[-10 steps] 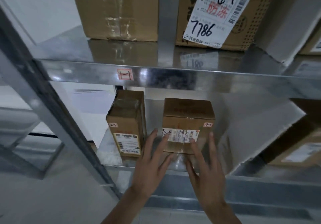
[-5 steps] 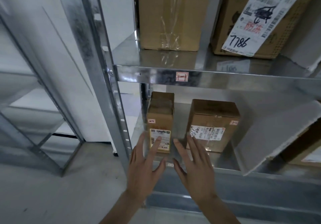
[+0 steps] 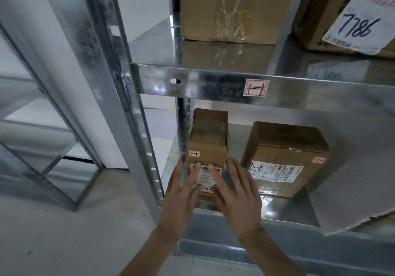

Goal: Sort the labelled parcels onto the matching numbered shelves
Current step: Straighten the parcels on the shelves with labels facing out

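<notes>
Lower centre of frame: left hand (image 3: 181, 192) and right hand (image 3: 237, 192), fingers straight and spread, lie flat against the front of a narrow parcel (image 3: 208, 145) on the lower shelf (image 3: 286, 211). Second parcel (image 3: 284, 158) just right of it, apart; shelf tag (image 3: 255, 87) on the rail above.

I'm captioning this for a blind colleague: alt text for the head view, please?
Both hands, left hand and right hand, fingers straight, touch the front of a narrow parcel on a metal shelf, beside a wider parcel.
</notes>
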Demonstrator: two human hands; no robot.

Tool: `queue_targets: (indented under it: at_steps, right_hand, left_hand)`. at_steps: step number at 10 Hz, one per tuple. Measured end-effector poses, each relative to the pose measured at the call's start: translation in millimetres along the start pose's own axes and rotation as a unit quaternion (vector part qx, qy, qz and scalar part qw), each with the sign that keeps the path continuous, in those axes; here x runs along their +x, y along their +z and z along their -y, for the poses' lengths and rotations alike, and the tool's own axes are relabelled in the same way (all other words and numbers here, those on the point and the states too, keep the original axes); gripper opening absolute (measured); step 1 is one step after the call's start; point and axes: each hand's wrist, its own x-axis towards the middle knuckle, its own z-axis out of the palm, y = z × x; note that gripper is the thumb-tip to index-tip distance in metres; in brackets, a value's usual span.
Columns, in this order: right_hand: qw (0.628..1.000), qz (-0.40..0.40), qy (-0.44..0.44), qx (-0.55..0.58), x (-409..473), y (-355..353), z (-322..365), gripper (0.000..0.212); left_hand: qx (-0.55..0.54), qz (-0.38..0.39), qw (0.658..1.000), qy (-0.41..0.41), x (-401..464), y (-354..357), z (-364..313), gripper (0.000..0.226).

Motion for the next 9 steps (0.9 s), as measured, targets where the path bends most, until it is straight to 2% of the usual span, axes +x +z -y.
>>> queue_targets:
  at_steps: [1,2,3,6,7,9]
  right_hand:
    - [1.0,-0.01,0.002,-0.005,2,12,-5,0.098]
    - [1.0,-0.012,-0.002,0.0,5,18,-10,0.104]
    - [1.0,-0.015,-0.007,0.002,9,19,-12,0.104]
    - [1.0,-0.018,0.007,0.011,11,16,-10,0.11]
    - [1.0,-0.003,0.015,0.007,5,10,-6,0.112]
    - [0.999,-0.017,0.028,0.025,-3,-23,6,0.06]
  left_hand:
    - [-0.001,-0.006,1.0,0.015,6,8,7,0.097]
    - [-0.009,-0.004,1.0,0.02,10,13,11,0.103]
    - [0.017,-0.005,0.999,0.04,15,13,8,0.101]
    - [0.02,-0.014,0.999,0.032,15,13,9,0.082]
    - [0.007,-0.004,1.0,0.022,11,10,5,0.086]
    - [0.016,0.006,0.999,0.029,2,-6,-11,0.09]
